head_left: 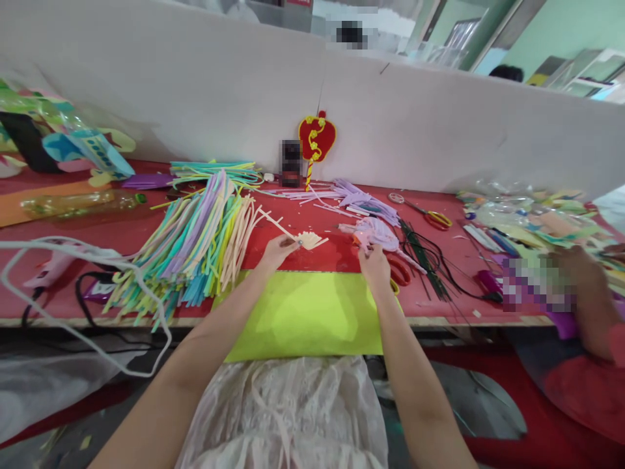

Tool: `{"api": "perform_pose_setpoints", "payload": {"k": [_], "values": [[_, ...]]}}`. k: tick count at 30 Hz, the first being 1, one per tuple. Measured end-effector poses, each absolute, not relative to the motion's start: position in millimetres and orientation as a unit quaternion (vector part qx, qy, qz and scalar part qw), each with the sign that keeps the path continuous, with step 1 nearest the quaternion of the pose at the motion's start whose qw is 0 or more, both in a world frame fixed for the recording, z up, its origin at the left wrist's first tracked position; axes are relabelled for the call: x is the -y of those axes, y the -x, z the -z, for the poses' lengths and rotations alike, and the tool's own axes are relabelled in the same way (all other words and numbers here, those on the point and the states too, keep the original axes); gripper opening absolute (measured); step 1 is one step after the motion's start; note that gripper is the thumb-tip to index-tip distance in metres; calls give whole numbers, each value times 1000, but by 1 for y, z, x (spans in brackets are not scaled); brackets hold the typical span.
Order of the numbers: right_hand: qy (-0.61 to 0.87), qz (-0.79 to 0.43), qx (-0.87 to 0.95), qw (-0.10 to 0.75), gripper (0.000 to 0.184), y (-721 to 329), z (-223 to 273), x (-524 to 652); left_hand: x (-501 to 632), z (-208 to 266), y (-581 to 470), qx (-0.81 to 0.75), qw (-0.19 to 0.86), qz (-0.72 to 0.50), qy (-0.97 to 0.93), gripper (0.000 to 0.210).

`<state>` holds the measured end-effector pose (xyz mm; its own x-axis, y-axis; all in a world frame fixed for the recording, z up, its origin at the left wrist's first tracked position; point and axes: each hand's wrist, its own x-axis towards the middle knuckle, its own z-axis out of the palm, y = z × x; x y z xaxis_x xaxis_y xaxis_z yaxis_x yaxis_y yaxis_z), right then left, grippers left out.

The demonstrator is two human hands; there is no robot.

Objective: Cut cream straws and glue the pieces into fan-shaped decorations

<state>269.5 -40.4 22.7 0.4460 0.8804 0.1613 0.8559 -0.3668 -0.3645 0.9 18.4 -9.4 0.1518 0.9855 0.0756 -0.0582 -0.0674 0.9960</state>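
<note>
My left hand [282, 250] is closed in a pinch on a cream pipe-cleaner piece [311, 240], bent into a small fan shape with a long stem pointing up and left. Closed around a pink glue gun [362, 237] with an orange part is my right hand [374, 262]; its nozzle points left toward the cream piece, apart from it. Just behind it lies a lavender pipe-cleaner shape [383, 233]. A yellow-green sheet [303, 316] hangs over the table edge below my hands. Red-handled scissors [401, 270] lie partly hidden by my right hand.
Left stands a big heap of coloured pipe cleaners [195, 234], near a white cord [146, 293] and another pink glue gun [49, 270]. A red fan-shaped ornament [317, 138] leans at the back. Dark stems [422, 257] and yellow-handled scissors [437, 220] lie right, near a co-worker's arm [590, 299].
</note>
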Motion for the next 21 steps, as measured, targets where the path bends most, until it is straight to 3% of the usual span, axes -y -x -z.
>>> {"api": "perform_pose_setpoints", "payload": {"k": [5,15,19,21], "values": [[821,18,515,245,45,-311,-39,23,-18,10,-1,-434,524,-480,-553,33],[836,61,536,97,41,-346,-35,-8,-14,-1,0,-453,516,-469,-555,29],[817,168,535,135,45,-335,-51,23,-14,0,0,-448,517,-471,-557,28],[807,153,549,155,40,-327,-60,45,-16,5,0,-439,519,-476,-558,29]]}}
